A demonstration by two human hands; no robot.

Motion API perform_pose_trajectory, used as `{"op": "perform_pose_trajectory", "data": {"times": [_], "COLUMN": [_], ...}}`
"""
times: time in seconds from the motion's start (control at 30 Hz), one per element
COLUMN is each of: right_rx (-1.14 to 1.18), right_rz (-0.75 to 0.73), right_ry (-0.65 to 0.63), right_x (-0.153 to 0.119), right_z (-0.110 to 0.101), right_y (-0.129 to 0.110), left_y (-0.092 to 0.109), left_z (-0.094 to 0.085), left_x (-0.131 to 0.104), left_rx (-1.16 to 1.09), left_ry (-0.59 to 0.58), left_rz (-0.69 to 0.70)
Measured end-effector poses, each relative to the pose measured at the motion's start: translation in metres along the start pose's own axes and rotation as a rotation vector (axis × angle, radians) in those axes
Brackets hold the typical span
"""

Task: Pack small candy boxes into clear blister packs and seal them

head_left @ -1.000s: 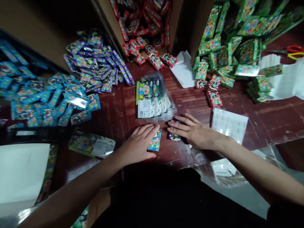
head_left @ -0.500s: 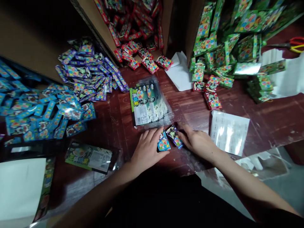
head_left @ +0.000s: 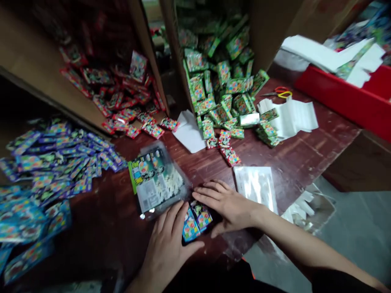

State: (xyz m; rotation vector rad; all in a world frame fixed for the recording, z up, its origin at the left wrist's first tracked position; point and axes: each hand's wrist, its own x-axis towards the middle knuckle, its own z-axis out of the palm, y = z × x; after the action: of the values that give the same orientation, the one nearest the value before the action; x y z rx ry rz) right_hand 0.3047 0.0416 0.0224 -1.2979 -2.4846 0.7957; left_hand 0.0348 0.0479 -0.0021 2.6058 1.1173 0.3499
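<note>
On the desk [head_left: 301, 152], the left hand [head_left: 168, 240], thumb spread wide, and the right hand [head_left: 230, 207], loosely splayed, flank the blue packet [head_left: 191, 226] and the purple packet [head_left: 203, 215], lying side by side, seemingly braced to keep edges aligned.

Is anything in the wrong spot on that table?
Maybe: a few red packets lie at the near edge of the green pile, apart from the red heap farther left. Their color doesn't match their neighbors.
</note>
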Motion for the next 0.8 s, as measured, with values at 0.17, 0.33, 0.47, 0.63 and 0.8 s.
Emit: {"op": "perform_pose_trajectory", "data": {"times": [0.17, 0.33, 0.47, 0.63, 0.8], "right_rx": [-0.198, -0.372, -0.4, -0.381, -0.352], "right_rz": [0.51, 0.878, 1.074, 1.02, 1.0], "right_ry": [0.47, 0.666, 0.62, 0.588, 0.755], "right_x": [-0.02, -0.056, -0.091, -0.096, -0.089], "right_z": [-0.031, -0.075, -0.109, -0.121, -0.122], "right_y": [0.042, 0.122, 0.175, 0.201, 0.176], "left_y": [-0.014, 0.006, 0.042, 0.054, 0.05], "left_z": [-0.029, -0.011, 0.028, 0.052, 0.047], "left_x": [0.069, 0.178, 0.236, 0.261, 0.256], "left_rx": [0.091, 0.079, 0.063, 0.066, 0.098], "left_ry": [0.064, -0.022, -0.047, -0.024, -0.034], "left_rz": [0.221, 0.335, 0.311, 0.234, 0.138]}}
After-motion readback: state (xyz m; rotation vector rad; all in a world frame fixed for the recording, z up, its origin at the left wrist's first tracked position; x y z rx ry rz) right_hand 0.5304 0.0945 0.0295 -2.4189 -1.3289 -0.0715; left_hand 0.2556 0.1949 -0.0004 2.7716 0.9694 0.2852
